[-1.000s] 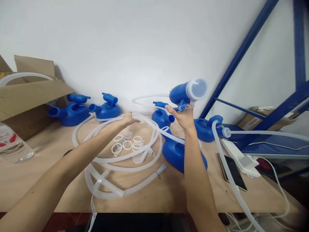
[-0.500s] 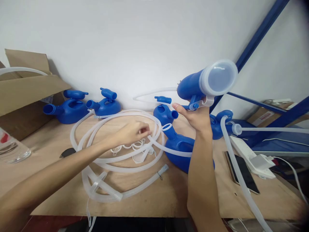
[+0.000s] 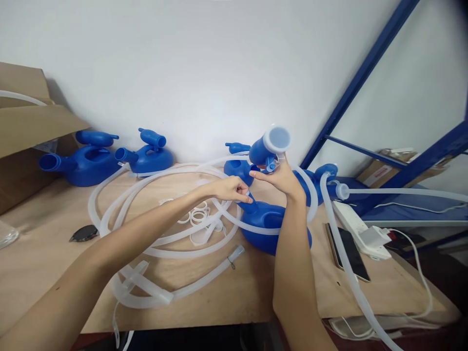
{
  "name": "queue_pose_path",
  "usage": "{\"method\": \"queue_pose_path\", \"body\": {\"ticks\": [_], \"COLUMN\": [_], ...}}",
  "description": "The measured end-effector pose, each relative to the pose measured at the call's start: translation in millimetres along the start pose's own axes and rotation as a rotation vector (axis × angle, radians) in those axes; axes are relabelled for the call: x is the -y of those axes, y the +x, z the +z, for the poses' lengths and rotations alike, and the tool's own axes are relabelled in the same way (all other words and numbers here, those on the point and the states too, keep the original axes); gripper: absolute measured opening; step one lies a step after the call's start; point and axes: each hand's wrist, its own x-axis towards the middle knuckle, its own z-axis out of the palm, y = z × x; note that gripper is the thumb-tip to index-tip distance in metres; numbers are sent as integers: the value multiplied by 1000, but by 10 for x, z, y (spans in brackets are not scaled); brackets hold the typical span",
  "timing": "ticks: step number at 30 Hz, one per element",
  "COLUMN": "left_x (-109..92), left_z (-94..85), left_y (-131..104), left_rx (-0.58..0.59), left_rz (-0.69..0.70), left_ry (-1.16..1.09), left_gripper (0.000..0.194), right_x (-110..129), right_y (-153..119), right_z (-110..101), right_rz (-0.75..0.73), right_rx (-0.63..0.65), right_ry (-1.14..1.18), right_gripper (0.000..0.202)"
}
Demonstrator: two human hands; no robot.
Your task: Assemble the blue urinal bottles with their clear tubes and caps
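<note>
My left hand pinches at the mouth of a blue plastic urinal bottle, where a white ring sits mostly hidden by the fingers. Raised above that bottle, my right hand is wrapped round a blue cup-shaped urinal funnel with a translucent cap on its wide end. The thumb of this hand sticks out to the left. Coils of translucent hose lie around and below my left forearm, with loose white rings inside them.
More blue bottles stand along the wall, left and right. A cardboard box is at the left. A phone, a power strip and a hanging hose occupy the right side, beside a blue metal rack.
My left hand has moved right, from above the hose coil to the bottle's mouth. My right hand has lowered the funnel, farther from the camera. The view has shifted a little to the right.
</note>
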Motion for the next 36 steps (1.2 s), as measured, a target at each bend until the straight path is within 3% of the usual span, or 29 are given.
{"method": "queue_pose_path", "body": {"ticks": [5,11,15,19,22,25,28,30,32,36], "left_x": [-50,-108,-124,19,85,-60,-391,-628,-811,-943], "left_z": [-3,-53,-293,-610,-728,-692,-553,-466,-425,-480], "left_y": [-42,-132,-337,-685,-937,-1096,-1198,-1262,-1325,-1435], "left_rx": [46,21,6,-221,-308,-395,-615,-757,-783,-788], "left_rz": [-41,-60,-152,-429,-593,-468,-166,-31,11,-3], "left_ry": [-45,-298,62,556,659,502,257,271,406,514], "left_gripper": [51,57,48,39,34,37,50,68,79,70], "right_x": [-236,-317,-298,-281,-202,37,392,614,775,881], "right_y": [-97,-224,-257,-239,-151,-50,-19,-39,-64,-61], "right_z": [30,102,85,63,81,161,318,453,588,756], "right_rz": [97,179,225,168,87,-88,-240,-293,-329,-383], "right_rx": [44,157,88,38,44,133,196,180,172,134], "right_ry": [69,91,146,127,39,-170,-473,-648,-770,-816], "right_gripper": [102,102,105,104,101,102,99,100,100,108]}}
